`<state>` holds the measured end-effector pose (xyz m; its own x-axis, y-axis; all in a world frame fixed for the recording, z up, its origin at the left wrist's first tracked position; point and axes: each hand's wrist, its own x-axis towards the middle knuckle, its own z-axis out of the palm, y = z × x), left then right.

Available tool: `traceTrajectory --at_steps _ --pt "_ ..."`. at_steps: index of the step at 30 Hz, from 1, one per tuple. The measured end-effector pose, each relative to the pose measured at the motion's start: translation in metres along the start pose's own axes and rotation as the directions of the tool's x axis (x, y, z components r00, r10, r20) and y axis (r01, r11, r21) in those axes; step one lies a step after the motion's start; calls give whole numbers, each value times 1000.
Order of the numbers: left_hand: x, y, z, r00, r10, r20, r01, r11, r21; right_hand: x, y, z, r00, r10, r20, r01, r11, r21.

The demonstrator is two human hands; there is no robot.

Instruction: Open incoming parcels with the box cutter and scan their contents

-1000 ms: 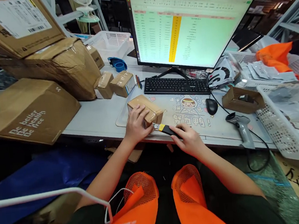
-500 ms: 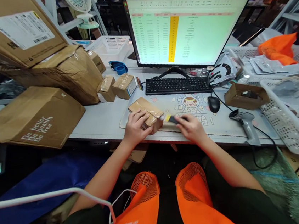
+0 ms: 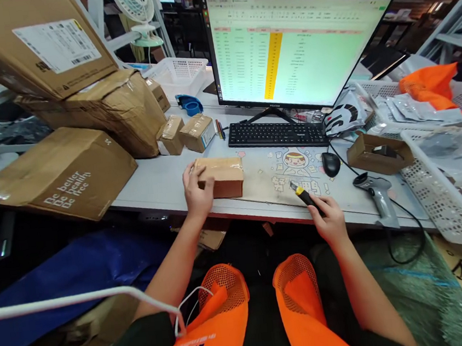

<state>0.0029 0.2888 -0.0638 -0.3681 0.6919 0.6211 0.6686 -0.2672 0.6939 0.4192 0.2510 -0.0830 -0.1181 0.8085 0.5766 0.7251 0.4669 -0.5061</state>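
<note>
A small brown cardboard box [image 3: 225,178] rests near the front edge of the desk. My left hand [image 3: 198,190] grips its left end, thumb on the near side and fingers over the top. Clear tape shows along the box's right edge. My right hand [image 3: 328,216] is closed around a black and yellow utility knife [image 3: 304,194], held over the desk mat to the right of the box. The knife's tip points up and to the left, apart from the box.
Behind stand a keyboard [image 3: 276,134] and a monitor [image 3: 300,50]. A mouse [image 3: 331,163], a barcode scanner [image 3: 377,196], an open small box [image 3: 380,153] and a white basket [image 3: 451,188] lie right. Large cartons [image 3: 61,174] and two small boxes [image 3: 197,133] occupy the left.
My right hand has drawn the utility knife away from the box, to the right and toward me. The box has turned and shifted left, with my left hand on its left end.
</note>
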Motion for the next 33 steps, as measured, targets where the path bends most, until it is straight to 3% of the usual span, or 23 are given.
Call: traceTrajectory --at_steps 3,6,8,10,12,16,25,27,28,30,32,33 --pt "24 -5 20 1000 -24 -17 21 991 -133 6 -25 9 989 -130 64 125 989 79" --pt "37 -6 27 996 82 -32 -86 986 -146 19 -55 21 950 -288 119 270 951 151" --pt "30 -2 24 973 232 9 -231 971 -66 28 -70 30 924 -361 128 338 926 170" --pt "13 5 18 917 377 132 -377 926 -28 37 -80 39 903 -404 144 380 910 168" --pt "-3 9 13 871 435 230 -446 895 -5 44 -84 46 889 -422 179 400 905 147" --pt "-13 9 9 886 372 277 -410 907 92 56 -76 55 872 -427 239 416 904 97" --pt "-8 9 14 894 373 248 -403 912 80 69 -68 65 866 -435 246 432 899 67" --pt "-12 11 13 897 361 256 -396 912 103 79 -52 60 877 -388 282 389 920 56" --pt "-13 12 11 899 356 257 -393 913 110 84 -40 54 909 -308 279 318 948 11" --pt "-10 13 1 886 368 281 -408 908 97 93 -13 38 977 -67 201 93 988 -124" --pt "3 8 -13 842 397 364 -437 899 31 94 9 19 990 108 88 -90 978 -189" --pt "12 4 -21 825 394 405 -432 902 3 92 14 11 990 130 64 -117 978 -175"
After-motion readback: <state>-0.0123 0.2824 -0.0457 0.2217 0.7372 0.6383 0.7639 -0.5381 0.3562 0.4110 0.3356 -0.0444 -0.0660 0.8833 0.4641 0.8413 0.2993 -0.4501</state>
